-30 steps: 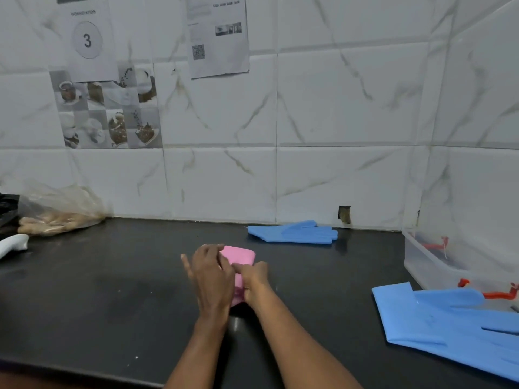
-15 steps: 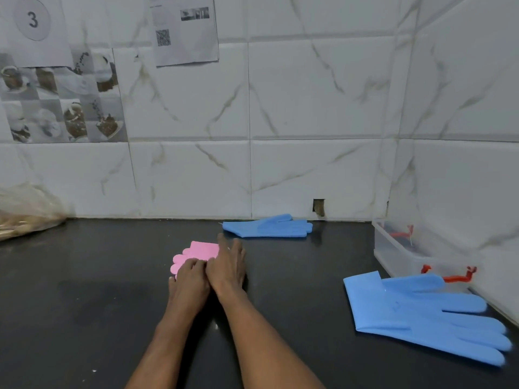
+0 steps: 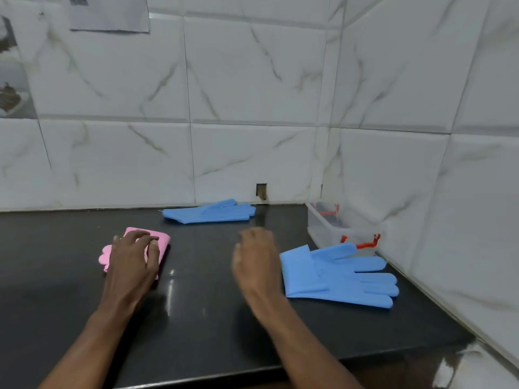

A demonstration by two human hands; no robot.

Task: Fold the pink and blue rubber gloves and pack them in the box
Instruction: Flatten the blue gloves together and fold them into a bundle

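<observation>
Your left hand (image 3: 132,258) lies flat, covering most of the folded pink glove (image 3: 161,237) (fingertips peek out); right hand (image 3: 257,258) beside it, blurred, fingers loose and empty

- The folded pink rubber glove (image 3: 161,238) lies left on the black stone counter (image 3: 196,318), under the left hand (image 3: 134,256).
- The flat blue rubber glove (image 3: 337,273) lies right, just before the clear plastic box (image 3: 325,231).
- Another blue rubber glove (image 3: 209,213) lies behind, by the wall.

Both forearms were bare, no sleeves in frame. Left hand (image 3: 132,259) and right hand (image 3: 254,259) bare too: no gloves, rings or watch. Right hand was motion-blurred.
</observation>
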